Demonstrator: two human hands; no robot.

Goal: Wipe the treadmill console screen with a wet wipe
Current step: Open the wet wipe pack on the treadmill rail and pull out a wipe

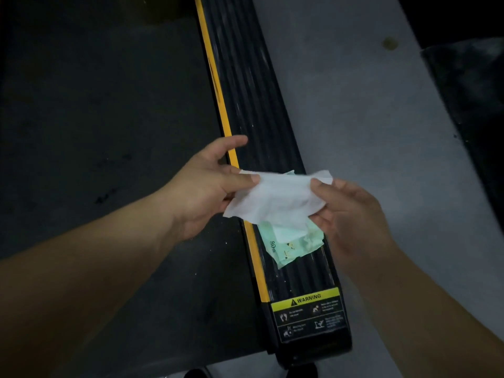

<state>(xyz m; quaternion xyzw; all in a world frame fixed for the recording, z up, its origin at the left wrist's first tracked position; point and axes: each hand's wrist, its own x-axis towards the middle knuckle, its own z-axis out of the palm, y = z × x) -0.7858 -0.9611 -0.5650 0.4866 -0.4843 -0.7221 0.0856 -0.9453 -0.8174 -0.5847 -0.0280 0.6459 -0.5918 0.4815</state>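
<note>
Over the ribbed black side rail (pixel 256 110), left hand (pixel 201 186) and right hand (pixel 351 216) pinch a limp white wipe (pixel 278 199).

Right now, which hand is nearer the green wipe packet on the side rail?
Right. The right hand hangs just right of the green wipe packet; the left hand sits up-left, over the yellow stripe. Both pinch the wet wipe.
</note>
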